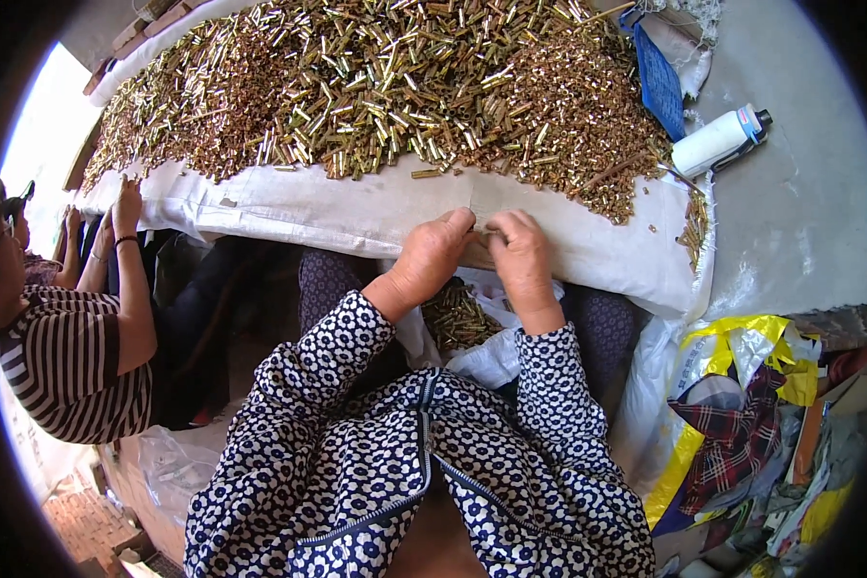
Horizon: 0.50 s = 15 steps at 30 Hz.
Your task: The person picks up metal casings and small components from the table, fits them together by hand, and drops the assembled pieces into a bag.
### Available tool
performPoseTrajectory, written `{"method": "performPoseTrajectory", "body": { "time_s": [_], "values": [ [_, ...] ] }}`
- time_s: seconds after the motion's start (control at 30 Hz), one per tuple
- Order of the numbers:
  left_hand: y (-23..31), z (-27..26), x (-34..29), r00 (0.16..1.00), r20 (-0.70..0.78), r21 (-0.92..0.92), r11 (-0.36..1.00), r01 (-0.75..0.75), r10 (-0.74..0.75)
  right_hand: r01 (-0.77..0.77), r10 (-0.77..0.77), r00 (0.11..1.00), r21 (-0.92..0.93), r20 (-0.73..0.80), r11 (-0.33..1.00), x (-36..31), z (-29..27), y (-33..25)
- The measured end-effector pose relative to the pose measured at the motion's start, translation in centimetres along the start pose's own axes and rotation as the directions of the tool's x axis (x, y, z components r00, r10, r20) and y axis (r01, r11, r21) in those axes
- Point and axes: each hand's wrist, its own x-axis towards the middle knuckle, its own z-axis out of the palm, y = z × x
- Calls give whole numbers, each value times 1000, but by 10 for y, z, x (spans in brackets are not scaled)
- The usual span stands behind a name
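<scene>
Both my hands are at the near edge of a table covered with white cloth (356, 200). My left hand (432, 258) is closed, thumb and fingers pinched together. Close beside it, my right hand (522, 262) is closed too, its fingertips turned toward the left ones. Whatever they grip is too small and hidden to make out. Beyond them lies a wide heap of brass-coloured metal tubes (385, 96), with one loose tube (426, 174) at its near edge. Smaller coppery pieces (588, 125) are heaped at the right. Below my hands, a white bag (486, 358) between my knees holds similar tubes (459, 318).
A white bottle (718, 142) with a dark cap and a blue plastic piece (657, 82) are at the heap's right. On my right stands a yellow-and-white sack (679, 453) with plaid cloth (737, 433). A person in a striped shirt (77, 361) works at the table on my left, with another person beyond.
</scene>
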Motion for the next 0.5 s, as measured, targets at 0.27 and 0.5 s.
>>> {"method": "performPoseTrajectory", "body": {
  "time_s": [0.27,0.5],
  "values": [
    [17,-15,-15,969,237,-318,948,16,63,-86,41,991,-368,-128,926,28,-18,41],
    [-34,-52,15,977,-180,-111,989,95,-115,19,-77,988,-393,-131,919,29,-13,40]
  ]
}}
